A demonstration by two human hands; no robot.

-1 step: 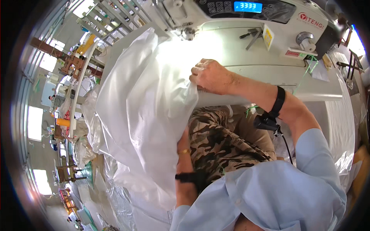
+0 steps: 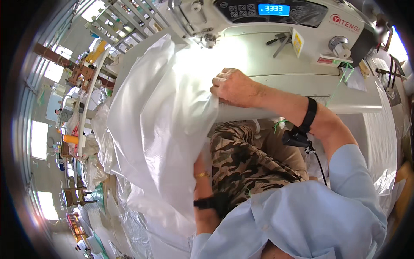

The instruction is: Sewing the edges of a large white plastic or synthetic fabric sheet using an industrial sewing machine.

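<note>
A large, thin white fabric (image 2: 159,108) hangs in folds over the front of the sewing table, with its upper part lying below the sewing machine head (image 2: 208,39). My right hand (image 2: 235,87) is closed, pinching the right edge of this fabric close to the table's front. From below, my left forearm (image 2: 206,218), with a gold band near the wrist and a black strap, reaches up beside my lap. The fabric covers my left hand, so its fingers are out of sight. Bright lamp glare washes out the cloth near the needle area.
On the pale sewing table (image 2: 258,58), small dark tools (image 2: 280,43) lie beside a yellow-and-white card (image 2: 297,42). Green thread (image 2: 343,74) hangs by the machine's handwheel (image 2: 340,46). Clear plastic sheeting covers the right side (image 2: 379,142). Another machine (image 2: 82,75) stands at the left.
The view has shifted slightly, so the machine sits a little lower and farther left. My left wrist is slightly farther left; the right hand keeps its grip on the fabric.
</note>
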